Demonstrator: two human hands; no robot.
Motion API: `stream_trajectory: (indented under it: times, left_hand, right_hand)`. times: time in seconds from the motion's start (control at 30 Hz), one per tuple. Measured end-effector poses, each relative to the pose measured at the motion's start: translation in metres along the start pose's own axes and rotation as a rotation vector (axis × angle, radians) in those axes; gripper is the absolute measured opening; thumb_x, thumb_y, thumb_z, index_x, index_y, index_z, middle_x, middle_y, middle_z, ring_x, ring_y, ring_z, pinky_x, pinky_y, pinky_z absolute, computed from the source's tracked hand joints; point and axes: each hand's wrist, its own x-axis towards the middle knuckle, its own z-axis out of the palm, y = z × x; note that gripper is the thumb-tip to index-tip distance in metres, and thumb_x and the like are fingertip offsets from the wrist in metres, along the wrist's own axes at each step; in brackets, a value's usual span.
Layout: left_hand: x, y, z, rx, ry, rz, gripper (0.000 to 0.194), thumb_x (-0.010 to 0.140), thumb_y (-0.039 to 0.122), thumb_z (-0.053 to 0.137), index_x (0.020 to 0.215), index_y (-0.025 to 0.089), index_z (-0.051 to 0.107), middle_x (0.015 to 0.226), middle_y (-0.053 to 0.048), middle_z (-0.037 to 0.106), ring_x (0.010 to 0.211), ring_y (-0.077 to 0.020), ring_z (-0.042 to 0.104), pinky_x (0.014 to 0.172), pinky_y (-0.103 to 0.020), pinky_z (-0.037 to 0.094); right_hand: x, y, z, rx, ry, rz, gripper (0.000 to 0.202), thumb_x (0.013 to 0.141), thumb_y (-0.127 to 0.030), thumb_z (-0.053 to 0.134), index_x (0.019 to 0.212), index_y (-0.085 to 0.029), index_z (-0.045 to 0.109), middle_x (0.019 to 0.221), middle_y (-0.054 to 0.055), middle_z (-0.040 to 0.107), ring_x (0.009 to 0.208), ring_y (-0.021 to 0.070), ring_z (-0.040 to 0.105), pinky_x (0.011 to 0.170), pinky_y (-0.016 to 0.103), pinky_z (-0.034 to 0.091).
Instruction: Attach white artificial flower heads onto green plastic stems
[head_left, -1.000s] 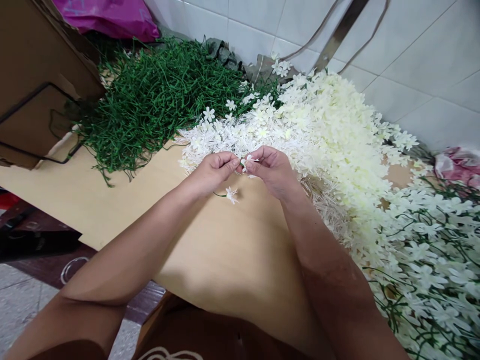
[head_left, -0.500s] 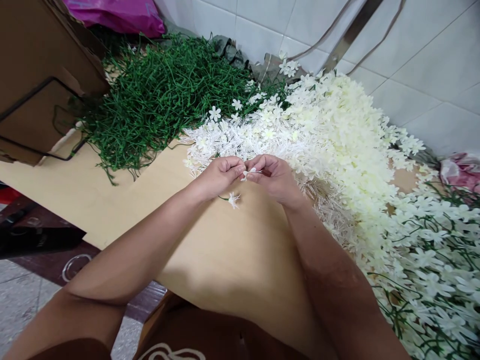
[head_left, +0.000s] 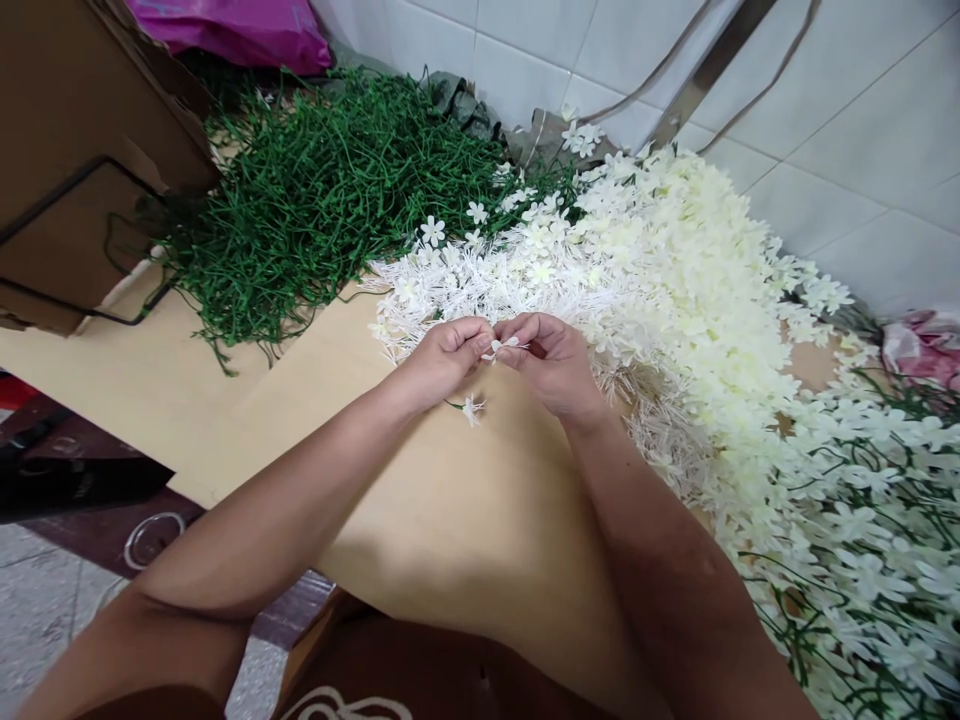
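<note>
My left hand [head_left: 448,362] and my right hand [head_left: 553,362] meet fingertip to fingertip over the board. Between their pinched thumbs and forefingers is a small white artificial flower [head_left: 497,347], its petals partly covered by the fingers. Just below my left hand, a second artificial flower [head_left: 472,408] with white stamens pokes out on a thin green stem. That stem runs back under the left palm, and whether the curled fingers grip it is hidden. Behind the hands lie bunched white stamens [head_left: 517,290] beside a large heap of white petals [head_left: 675,260].
Tangled green stems [head_left: 337,190] are piled at back left, near a cardboard box [head_left: 82,150] with a black wire frame. Stemmed white flowers [head_left: 877,540] are heaped at right. Beneath everything is a tan board [head_left: 427,510]; a tiled wall [head_left: 847,130] stands behind.
Both hands stay pinched together on the small flower, with only slight finger movement. The whole view has shifted a little.
</note>
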Motion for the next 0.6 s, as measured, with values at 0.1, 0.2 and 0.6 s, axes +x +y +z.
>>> stream_trajectory:
  times: [0.1, 0.2, 0.6]
  left_hand:
    - [-0.0005, -0.0013, 0.0028, -0.004, 0.024, 0.021, 0.048, 0.070, 0.061, 0.066, 0.060, 0.019, 0.044, 0.052, 0.008, 0.029, 0.048, -0.0066, 0.023, 0.048, -0.023, 0.017]
    - [-0.0010, -0.0010, 0.0045, 0.016, 0.024, 0.058, 0.049, 0.071, 0.061, 0.066, 0.059, 0.019, 0.043, 0.052, 0.008, 0.029, 0.049, -0.0068, 0.023, 0.048, -0.023, 0.018]
    - [0.0008, -0.0032, 0.0039, 0.000, -0.027, 0.042, 0.039, 0.077, 0.048, 0.063, 0.062, 0.019, 0.042, 0.052, 0.008, 0.028, 0.048, -0.0064, 0.022, 0.049, -0.023, 0.018]
  right_hand:
    - [0.0004, 0.0003, 0.0009, 0.004, -0.017, -0.011, 0.032, 0.058, -0.035, 0.087, 0.061, -0.022, 0.058, 0.069, -0.003, 0.060, 0.077, 0.0136, 0.061, 0.076, 0.031, 0.051]
    - [0.0005, 0.0012, 0.0003, 0.021, -0.035, -0.023, 0.031, 0.058, -0.032, 0.087, 0.061, -0.021, 0.059, 0.068, -0.003, 0.059, 0.073, 0.0120, 0.059, 0.073, 0.030, 0.049]
    - [0.0029, -0.0015, -0.0040, -0.011, -0.034, 0.060, 0.037, 0.053, -0.036, 0.089, 0.060, -0.019, 0.056, 0.076, -0.002, 0.060, 0.072, 0.0105, 0.056, 0.072, 0.028, 0.047]
